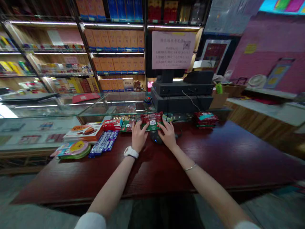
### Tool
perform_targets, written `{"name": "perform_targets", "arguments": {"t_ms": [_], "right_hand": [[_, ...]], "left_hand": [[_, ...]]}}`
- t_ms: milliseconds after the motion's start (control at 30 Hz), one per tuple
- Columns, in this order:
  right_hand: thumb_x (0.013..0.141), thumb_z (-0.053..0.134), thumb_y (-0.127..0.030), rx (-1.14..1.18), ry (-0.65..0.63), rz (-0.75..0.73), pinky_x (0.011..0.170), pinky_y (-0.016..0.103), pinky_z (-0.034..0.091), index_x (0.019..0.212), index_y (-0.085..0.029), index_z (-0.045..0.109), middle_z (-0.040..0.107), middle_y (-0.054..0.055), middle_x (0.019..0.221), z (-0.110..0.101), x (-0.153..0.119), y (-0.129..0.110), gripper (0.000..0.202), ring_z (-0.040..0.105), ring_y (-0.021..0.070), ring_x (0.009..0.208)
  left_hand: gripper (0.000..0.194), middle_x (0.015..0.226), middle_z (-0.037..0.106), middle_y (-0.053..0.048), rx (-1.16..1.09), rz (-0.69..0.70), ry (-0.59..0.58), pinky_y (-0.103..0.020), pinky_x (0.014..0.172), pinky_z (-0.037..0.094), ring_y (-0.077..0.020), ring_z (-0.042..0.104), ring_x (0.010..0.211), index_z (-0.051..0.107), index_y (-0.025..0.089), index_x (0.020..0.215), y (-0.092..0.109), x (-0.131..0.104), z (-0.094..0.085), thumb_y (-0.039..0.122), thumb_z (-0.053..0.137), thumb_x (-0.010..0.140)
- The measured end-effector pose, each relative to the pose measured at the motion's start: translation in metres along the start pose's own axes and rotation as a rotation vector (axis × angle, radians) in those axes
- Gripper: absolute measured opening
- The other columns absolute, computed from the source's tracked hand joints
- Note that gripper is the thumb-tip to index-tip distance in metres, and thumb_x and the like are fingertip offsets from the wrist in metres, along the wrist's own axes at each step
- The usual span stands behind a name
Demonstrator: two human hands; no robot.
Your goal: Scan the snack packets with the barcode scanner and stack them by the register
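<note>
Between both hands is a red and green snack packet [152, 118] with a white label, held up over the far part of the dark wooden table. My left hand [139, 135], with a white watch at the wrist, grips its left edge. On its right edge, my right hand [168, 133] is closed too, a thin bangle on that wrist. Just beneath the packet sits a dark device [156, 138] with a small blue light, partly hidden by the fingers. Left of my left hand lies another red and green packet [126, 126].
Blue wrapped bars [105, 143], an orange and white box [83, 131] and round colourful packs [73, 149] lie on the table's left. Stacked red packets [205, 120] are at right. A glass counter [114, 105] and a register [182, 92] stand behind the table [214, 162].
</note>
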State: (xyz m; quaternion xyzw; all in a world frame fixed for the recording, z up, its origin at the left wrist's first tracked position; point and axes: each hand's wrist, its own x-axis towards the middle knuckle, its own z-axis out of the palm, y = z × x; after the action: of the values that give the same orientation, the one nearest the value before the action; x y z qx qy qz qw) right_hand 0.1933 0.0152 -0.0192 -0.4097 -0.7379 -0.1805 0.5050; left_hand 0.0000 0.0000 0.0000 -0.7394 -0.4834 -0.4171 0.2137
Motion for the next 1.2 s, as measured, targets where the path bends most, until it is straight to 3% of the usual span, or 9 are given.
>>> {"name": "perform_targets", "arguments": {"t_ms": [233,467,667,767,900,1033,1200], "right_hand": [[0.084,0.045,-0.008,0.012,-0.029,0.044,0.115,0.055,0.029,0.114,-0.027,0.066,0.064,0.006,0.129,-0.006,-0.001,0.006,0.041,0.059,0.0213,0.119],[0.085,0.042,-0.009,0.062,-0.002,0.057,0.117,0.055,0.025,0.109,-0.025,0.067,0.071,0.004,0.118,-0.011,0.005,0.002,0.038,0.060,0.0215,0.120],[0.091,0.048,-0.022,0.157,0.021,0.100,0.117,0.058,0.020,0.099,-0.024,0.068,0.076,0.005,0.100,-0.014,0.012,0.005,0.021,0.065,0.0247,0.112],[0.093,0.051,-0.028,0.188,0.034,0.122,0.117,0.059,0.020,0.097,-0.024,0.069,0.076,0.005,0.099,-0.014,0.014,0.004,0.018,0.067,0.0251,0.109],[0.092,0.054,-0.036,0.213,0.044,0.199,0.115,0.060,0.022,0.095,-0.025,0.070,0.076,0.006,0.100,-0.014,0.016,0.000,0.020,0.067,0.0260,0.108],[0.091,0.057,-0.041,0.280,0.041,0.244,0.114,0.061,0.026,0.094,-0.025,0.070,0.075,0.007,0.104,-0.013,0.018,-0.003,0.021,0.068,0.0260,0.107],[0.088,0.061,-0.042,0.338,0.014,0.243,0.114,0.060,0.029,0.095,-0.025,0.070,0.075,0.007,0.106,-0.011,0.019,-0.006,0.021,0.068,0.0256,0.106]], "left_hand": [[0.041,0.112,0.058,-0.009,-0.062,0.045,-0.032,-0.051,0.113,0.036,-0.0232,0.056,0.112,0.066,0.029,0.120,-0.001,0.002,-0.004,0.011,0.058,0.084],[0.038,0.124,0.058,-0.007,-0.066,0.045,0.034,-0.053,0.116,0.030,-0.0241,0.054,0.118,0.068,0.032,0.117,0.002,0.004,-0.011,0.013,0.059,0.085],[0.038,0.127,0.063,-0.008,-0.023,0.095,0.102,-0.047,0.120,0.026,-0.0209,0.056,0.121,0.060,0.026,0.129,0.003,0.004,-0.009,0.019,0.051,0.093],[0.045,0.137,0.059,-0.007,0.014,0.169,0.014,-0.048,0.122,0.021,-0.0224,0.052,0.128,0.053,0.029,0.138,0.003,0.002,-0.007,0.022,0.050,0.094],[0.058,0.150,0.046,-0.006,0.067,0.149,-0.061,-0.056,0.122,0.014,-0.0265,0.035,0.143,0.036,0.032,0.149,0.004,-0.002,-0.005,0.022,0.049,0.093],[0.062,0.155,0.038,-0.005,0.093,0.129,-0.036,-0.059,0.121,0.012,-0.0285,0.029,0.146,0.035,0.036,0.149,-0.001,-0.004,0.000,0.017,0.051,0.091],[0.058,0.152,0.044,-0.006,0.093,0.160,0.049,-0.056,0.122,0.011,-0.0266,0.032,0.145,0.040,0.037,0.146,-0.012,-0.004,0.005,0.017,0.049,0.093]]}}
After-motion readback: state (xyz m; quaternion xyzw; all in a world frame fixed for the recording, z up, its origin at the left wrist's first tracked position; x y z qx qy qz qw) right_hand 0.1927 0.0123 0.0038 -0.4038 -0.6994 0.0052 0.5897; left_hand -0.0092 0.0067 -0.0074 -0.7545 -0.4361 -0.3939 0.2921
